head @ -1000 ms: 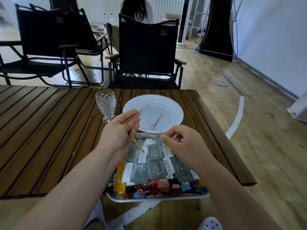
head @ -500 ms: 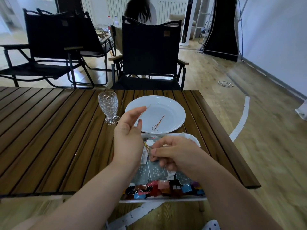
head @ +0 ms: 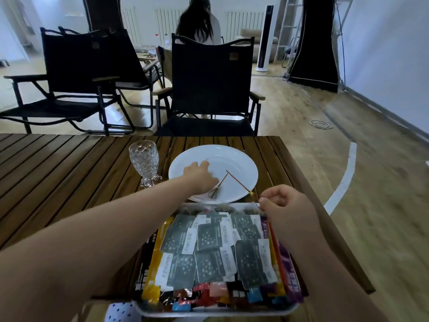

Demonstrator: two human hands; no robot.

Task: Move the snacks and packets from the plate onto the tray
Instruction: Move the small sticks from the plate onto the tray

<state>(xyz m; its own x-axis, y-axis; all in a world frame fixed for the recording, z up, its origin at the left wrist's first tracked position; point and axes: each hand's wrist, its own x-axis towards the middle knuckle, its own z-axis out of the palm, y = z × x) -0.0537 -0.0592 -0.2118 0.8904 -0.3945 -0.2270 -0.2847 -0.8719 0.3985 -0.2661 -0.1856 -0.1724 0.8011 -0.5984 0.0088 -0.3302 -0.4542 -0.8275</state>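
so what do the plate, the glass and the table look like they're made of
Plate: glossy white, ceramic or melamine; smooth sheen, can't tell which.
Glass: clear pressed glass, perhaps plastic; faceted scale pattern, see-through.
Table: dark brown wood slats; grain lines and gaps between boards.

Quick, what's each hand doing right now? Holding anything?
Left hand: down on the plate; grip cannot be told.
Right hand: closed, pinching a thin red stick.
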